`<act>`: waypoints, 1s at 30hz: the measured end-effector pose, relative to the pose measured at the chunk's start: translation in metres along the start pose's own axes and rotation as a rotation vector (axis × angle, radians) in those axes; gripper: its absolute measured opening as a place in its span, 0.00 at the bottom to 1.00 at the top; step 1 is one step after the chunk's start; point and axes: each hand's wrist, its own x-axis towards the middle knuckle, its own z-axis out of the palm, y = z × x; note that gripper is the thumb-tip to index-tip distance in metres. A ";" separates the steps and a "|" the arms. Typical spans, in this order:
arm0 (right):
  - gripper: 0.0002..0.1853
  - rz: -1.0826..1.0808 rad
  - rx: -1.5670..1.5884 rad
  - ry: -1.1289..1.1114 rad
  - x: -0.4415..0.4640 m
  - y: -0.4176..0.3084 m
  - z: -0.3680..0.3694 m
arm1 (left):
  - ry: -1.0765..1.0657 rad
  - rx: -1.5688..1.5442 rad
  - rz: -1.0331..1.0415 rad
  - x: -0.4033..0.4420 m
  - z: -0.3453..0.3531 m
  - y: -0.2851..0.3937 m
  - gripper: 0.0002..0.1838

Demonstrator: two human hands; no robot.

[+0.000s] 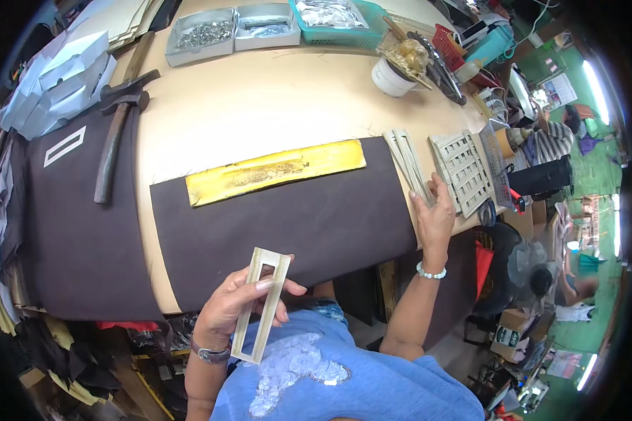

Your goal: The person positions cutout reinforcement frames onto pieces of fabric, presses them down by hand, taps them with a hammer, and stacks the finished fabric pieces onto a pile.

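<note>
My left hand (pixel 249 298) grips a cream rectangular frame (pixel 242 326) with a long slot in it, held tilted above the table's near edge. My right hand (pixel 437 217) is at the near end of a small stack of similar slotted frames (pixel 404 163), thumb and fingers closed about that end. Left of that hand, a dark fabric sheet (pixel 295 231) lies on the table. Across its far edge lies a yellow strip (pixel 274 172) with brown smears. More cream slotted frames (pixel 460 168) are laid side by side just right of my right hand.
Two hammers (pixel 119 126) and a white slotted frame (pixel 64 146) lie on dark fabric at the left. Boxes of metal parts (pixel 202 59), a teal basket (pixel 369 35) and a white tub (pixel 393 78) stand along the back. Another person (pixel 551 144) is at the far right.
</note>
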 end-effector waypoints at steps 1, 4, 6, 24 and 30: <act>0.30 0.013 0.018 -0.004 0.000 -0.002 -0.001 | -0.002 -0.016 0.011 0.000 -0.001 -0.001 0.29; 0.30 0.048 -0.023 0.004 0.000 -0.016 -0.008 | -0.010 -0.061 0.035 0.001 -0.004 -0.005 0.29; 0.30 0.004 0.029 0.073 0.000 -0.008 -0.004 | -0.013 -0.087 0.045 0.001 -0.007 -0.007 0.29; 0.24 0.154 0.747 -0.232 -0.024 -0.059 -0.034 | 0.116 0.779 0.421 0.006 0.027 0.015 0.24; 0.24 0.253 1.161 -0.718 -0.064 -0.126 -0.004 | 0.311 1.697 0.917 0.025 0.038 0.005 0.30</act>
